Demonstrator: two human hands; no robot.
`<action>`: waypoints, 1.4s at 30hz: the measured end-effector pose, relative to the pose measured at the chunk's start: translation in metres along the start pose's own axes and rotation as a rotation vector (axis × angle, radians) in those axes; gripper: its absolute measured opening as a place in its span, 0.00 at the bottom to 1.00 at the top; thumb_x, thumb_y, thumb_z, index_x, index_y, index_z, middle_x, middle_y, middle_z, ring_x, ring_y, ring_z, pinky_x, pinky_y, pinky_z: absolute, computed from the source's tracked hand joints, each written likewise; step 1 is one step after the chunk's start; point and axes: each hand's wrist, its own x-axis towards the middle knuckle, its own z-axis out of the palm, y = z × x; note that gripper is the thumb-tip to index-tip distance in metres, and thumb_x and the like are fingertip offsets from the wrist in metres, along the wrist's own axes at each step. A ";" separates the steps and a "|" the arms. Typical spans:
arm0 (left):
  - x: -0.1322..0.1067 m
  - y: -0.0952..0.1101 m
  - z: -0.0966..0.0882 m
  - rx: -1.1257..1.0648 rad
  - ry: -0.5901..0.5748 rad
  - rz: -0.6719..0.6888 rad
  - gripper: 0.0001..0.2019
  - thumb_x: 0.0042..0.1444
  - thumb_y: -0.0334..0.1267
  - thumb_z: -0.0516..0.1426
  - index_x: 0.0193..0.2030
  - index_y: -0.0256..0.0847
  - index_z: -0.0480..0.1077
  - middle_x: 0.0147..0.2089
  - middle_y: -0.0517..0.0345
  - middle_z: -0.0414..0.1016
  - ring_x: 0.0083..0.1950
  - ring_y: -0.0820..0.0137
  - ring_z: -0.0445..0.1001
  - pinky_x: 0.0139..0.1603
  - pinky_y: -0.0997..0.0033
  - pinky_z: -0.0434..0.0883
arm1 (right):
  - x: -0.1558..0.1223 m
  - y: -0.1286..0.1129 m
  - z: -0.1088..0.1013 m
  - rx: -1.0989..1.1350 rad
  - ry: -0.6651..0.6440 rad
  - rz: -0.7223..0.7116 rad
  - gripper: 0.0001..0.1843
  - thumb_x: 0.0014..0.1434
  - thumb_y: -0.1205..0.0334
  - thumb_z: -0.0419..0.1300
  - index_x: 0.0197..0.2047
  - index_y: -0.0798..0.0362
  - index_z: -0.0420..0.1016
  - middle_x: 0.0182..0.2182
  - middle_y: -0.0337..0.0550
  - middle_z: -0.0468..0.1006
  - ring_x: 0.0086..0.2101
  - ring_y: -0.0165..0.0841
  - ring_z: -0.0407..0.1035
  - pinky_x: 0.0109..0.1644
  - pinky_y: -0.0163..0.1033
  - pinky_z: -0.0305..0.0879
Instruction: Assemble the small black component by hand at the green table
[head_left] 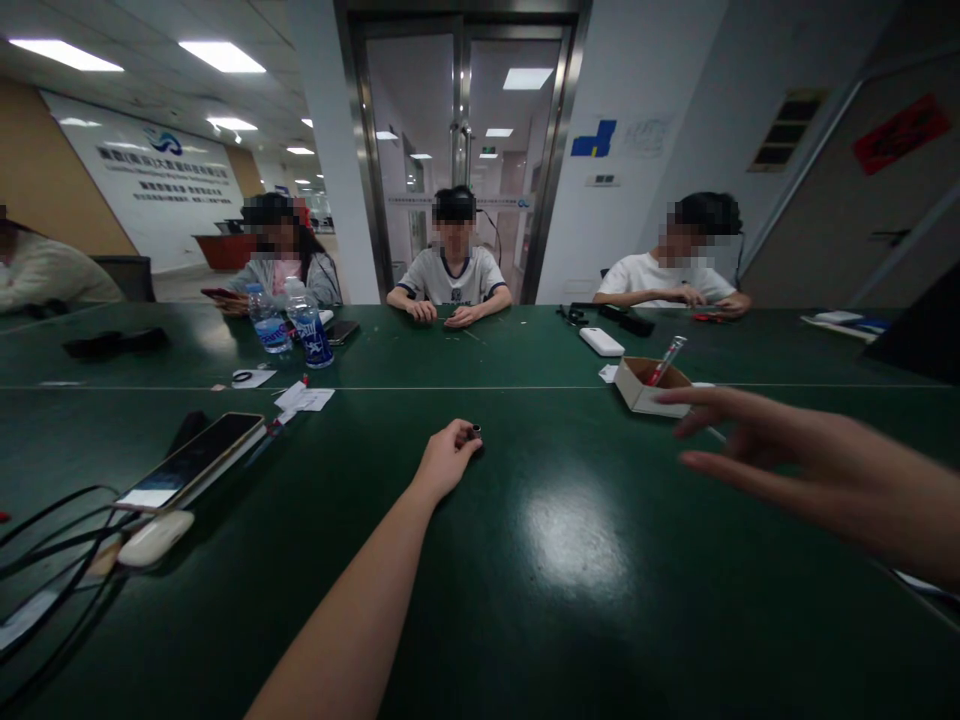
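My left hand [447,458] rests on the green tabletop in the middle of the head view, its fingers closed around a small cylinder [476,430] with a dark round end. Most of that piece is hidden by the fingers, so its exact kind does not show. Over the right side of the table is my right hand [787,450], slightly blurred, thumb and fingers apart with nothing between them. Its fingertips are nearest to a small open cardboard box [637,397], where a clear and red pen-like stick [667,360] leans upward.
A phone [199,460], a white case [156,538] and black cables lie at left. Two water bottles [309,325] stand beyond paper scraps [304,397]. A white power bank [601,342] lies behind the box. Several people sit around the green table [480,600].
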 end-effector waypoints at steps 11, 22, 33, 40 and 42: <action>0.020 -0.021 -0.003 -0.552 0.254 0.111 0.14 0.48 0.43 0.64 0.38 0.37 0.71 0.41 0.50 0.76 0.45 0.64 0.75 0.50 0.64 0.70 | 0.114 -0.057 0.247 1.121 -0.413 0.234 0.20 0.58 0.55 0.62 0.52 0.51 0.66 0.36 0.44 0.75 0.22 0.31 0.72 0.24 0.37 0.71; 0.039 -0.013 -0.002 -0.653 0.316 -0.174 0.17 0.43 0.40 0.65 0.41 0.38 0.72 0.34 0.57 0.72 0.30 0.77 0.71 0.30 0.79 0.67 | 0.109 -0.017 0.272 1.231 0.069 0.231 0.18 0.43 0.58 0.67 0.39 0.54 0.73 0.23 0.34 0.71 0.21 0.26 0.65 0.23 0.31 0.61; 0.030 -0.019 -0.006 -0.365 0.259 0.112 0.14 0.47 0.38 0.63 0.42 0.36 0.73 0.43 0.48 0.78 0.45 0.65 0.77 0.51 0.63 0.71 | 0.110 -0.018 0.274 1.401 0.029 0.306 0.25 0.39 0.56 0.72 0.42 0.53 0.74 0.28 0.38 0.76 0.25 0.29 0.70 0.30 0.35 0.67; 0.029 -0.021 -0.010 -0.304 0.195 0.089 0.14 0.48 0.38 0.63 0.41 0.36 0.75 0.41 0.48 0.79 0.43 0.64 0.77 0.50 0.62 0.72 | 0.107 -0.016 0.272 1.426 -0.008 0.284 0.26 0.40 0.56 0.73 0.43 0.54 0.75 0.28 0.40 0.77 0.28 0.31 0.73 0.36 0.38 0.71; 0.029 -0.021 -0.010 -0.294 0.183 0.066 0.14 0.47 0.40 0.64 0.40 0.36 0.75 0.39 0.48 0.79 0.41 0.64 0.77 0.47 0.63 0.73 | 0.107 -0.015 0.273 1.431 -0.009 0.289 0.26 0.40 0.56 0.73 0.43 0.54 0.75 0.29 0.40 0.77 0.28 0.31 0.73 0.36 0.38 0.72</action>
